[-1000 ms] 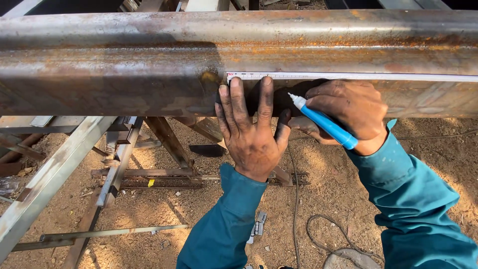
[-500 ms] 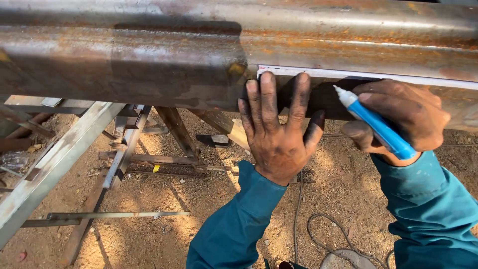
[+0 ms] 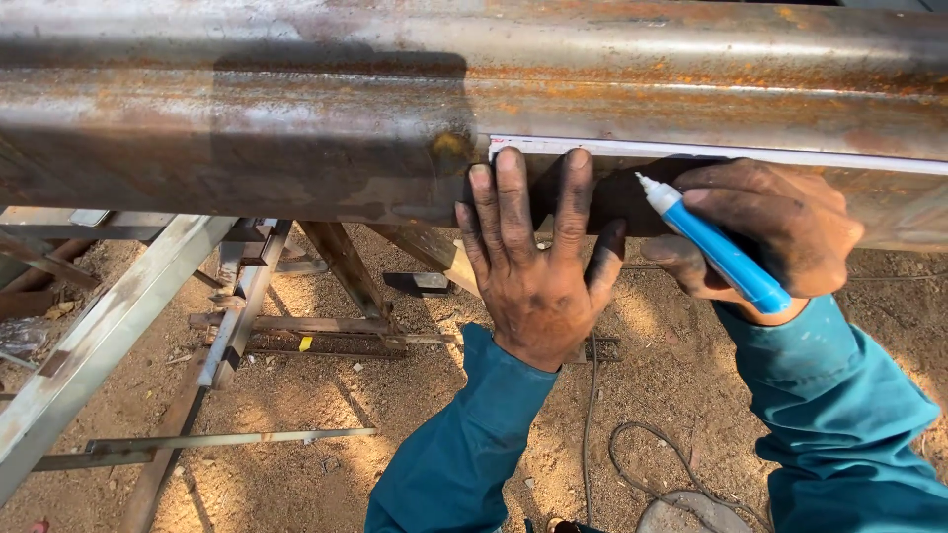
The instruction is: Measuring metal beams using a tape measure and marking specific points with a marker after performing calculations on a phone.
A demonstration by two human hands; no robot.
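A long rusty steel beam point(image 3: 296, 118) runs across the top of the view. My left hand point(image 3: 538, 262) lies flat against its side with the fingers spread, fingertips just below a white straight strip point(image 3: 711, 151) laid along the beam. My right hand point(image 3: 765, 237) grips a blue marker with a white tip point(image 3: 716, 245), the tip pointing up and left toward the strip's left end, a little below it. Both arms wear teal sleeves.
Below the beam is sandy ground with steel bars and angle pieces point(image 3: 247, 296) lying about, a pale long steel section point(image 3: 89, 345) slanting at the left, and a thin cable point(image 3: 632, 464) coiled on the ground near my arms.
The view has shifted, so both hands sit a bit further right and lower in frame. The left hand stays flat on the beam; the marker tip stays near the strip.
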